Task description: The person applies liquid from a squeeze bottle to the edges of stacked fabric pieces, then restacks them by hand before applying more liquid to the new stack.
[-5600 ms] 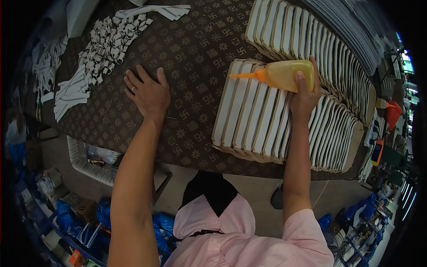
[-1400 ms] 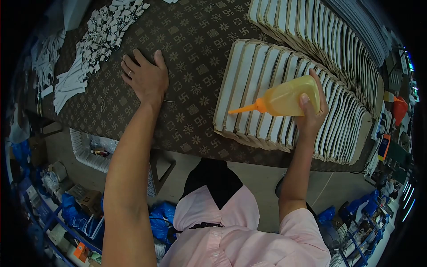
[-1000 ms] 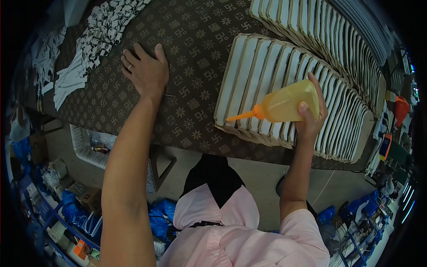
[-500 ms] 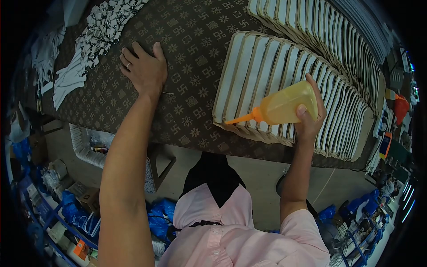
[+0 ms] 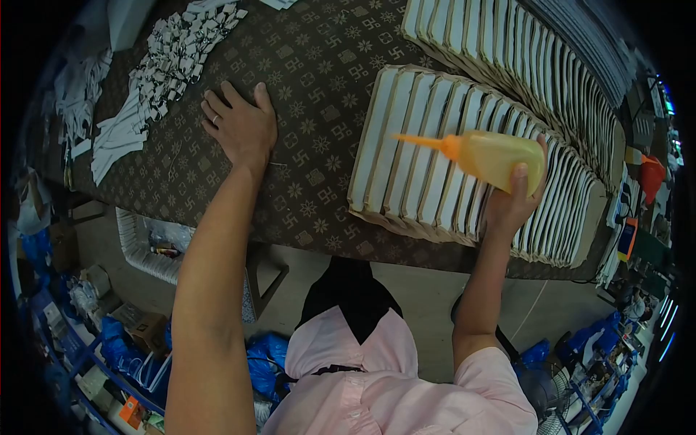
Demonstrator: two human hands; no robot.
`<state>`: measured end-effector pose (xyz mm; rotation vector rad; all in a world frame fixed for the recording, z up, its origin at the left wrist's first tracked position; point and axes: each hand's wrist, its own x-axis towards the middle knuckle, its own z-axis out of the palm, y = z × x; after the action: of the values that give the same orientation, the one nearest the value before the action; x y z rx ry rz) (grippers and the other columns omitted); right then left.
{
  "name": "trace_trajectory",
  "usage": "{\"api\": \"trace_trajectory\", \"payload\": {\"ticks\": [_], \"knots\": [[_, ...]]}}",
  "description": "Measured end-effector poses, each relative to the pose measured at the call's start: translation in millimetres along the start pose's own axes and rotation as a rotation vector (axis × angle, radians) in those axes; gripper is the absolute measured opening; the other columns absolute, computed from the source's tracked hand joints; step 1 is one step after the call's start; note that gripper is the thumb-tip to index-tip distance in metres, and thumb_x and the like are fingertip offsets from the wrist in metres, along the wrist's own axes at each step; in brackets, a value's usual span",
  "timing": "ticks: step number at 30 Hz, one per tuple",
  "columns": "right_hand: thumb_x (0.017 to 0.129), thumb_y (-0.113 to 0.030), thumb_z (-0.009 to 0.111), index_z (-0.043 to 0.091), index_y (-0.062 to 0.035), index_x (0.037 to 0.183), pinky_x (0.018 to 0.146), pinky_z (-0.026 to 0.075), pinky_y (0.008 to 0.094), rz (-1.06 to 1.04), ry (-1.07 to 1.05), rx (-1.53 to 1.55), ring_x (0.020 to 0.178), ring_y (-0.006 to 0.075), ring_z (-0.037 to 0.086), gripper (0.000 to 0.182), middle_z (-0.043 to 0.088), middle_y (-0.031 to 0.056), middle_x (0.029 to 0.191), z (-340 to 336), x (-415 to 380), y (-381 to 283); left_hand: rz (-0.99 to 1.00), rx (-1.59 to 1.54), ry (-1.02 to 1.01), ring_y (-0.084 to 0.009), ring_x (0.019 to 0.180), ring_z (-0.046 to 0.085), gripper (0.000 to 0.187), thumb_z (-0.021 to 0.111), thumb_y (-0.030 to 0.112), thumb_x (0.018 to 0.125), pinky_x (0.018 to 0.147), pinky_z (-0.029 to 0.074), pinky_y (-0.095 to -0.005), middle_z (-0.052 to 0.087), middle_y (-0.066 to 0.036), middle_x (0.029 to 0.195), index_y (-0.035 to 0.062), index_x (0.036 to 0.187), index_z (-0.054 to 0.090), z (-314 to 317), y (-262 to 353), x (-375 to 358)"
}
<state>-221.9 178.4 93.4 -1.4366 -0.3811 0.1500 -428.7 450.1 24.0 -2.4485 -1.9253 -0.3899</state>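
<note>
My right hand (image 5: 516,199) is wrapped round a squeeze bottle (image 5: 500,156) of yellowish liquid. The bottle lies tilted on its side in the air, its long orange nozzle pointing left. Below the nozzle is a stack of overlapping white strips with brown paper edges (image 5: 380,148), fanned out in a row. Resting flat on the dark patterned tablecloth (image 5: 312,145), my left hand (image 5: 245,129) has its fingers spread and a ring on one finger. Nothing is in it.
A pile of small white pieces with black marks (image 5: 177,61) and white strips (image 5: 119,145) lies left of my left hand. A second fanned stack (image 5: 500,36) sits behind the first. Under the table edge stands a white woven basket (image 5: 134,243). An orange-red object (image 5: 652,177) is at right.
The bottle has moved up and to the right with my right hand. Its nozzle has left the near edge of the strips and now points nearly level. My left hand stays on the cloth.
</note>
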Motion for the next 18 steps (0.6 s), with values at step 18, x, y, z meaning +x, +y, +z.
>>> {"api": "trace_trajectory", "payload": {"ticks": [18], "knots": [[0.083, -0.016, 0.062, 0.045, -0.0044, 0.128, 0.092, 0.040, 0.0300, -0.148, 0.045, -0.285, 0.107, 0.0178, 0.050, 0.050, 0.048, 0.0106, 0.123, 23.0, 88.6, -12.7, -0.014, 0.017, -0.052, -0.0375, 0.133, 0.014, 0.064, 0.034, 0.047, 0.092, 0.107, 0.013, -0.0502, 0.020, -0.024, 0.140, 0.0010, 0.135, 0.025, -4.7, 3.0, 0.7]]}}
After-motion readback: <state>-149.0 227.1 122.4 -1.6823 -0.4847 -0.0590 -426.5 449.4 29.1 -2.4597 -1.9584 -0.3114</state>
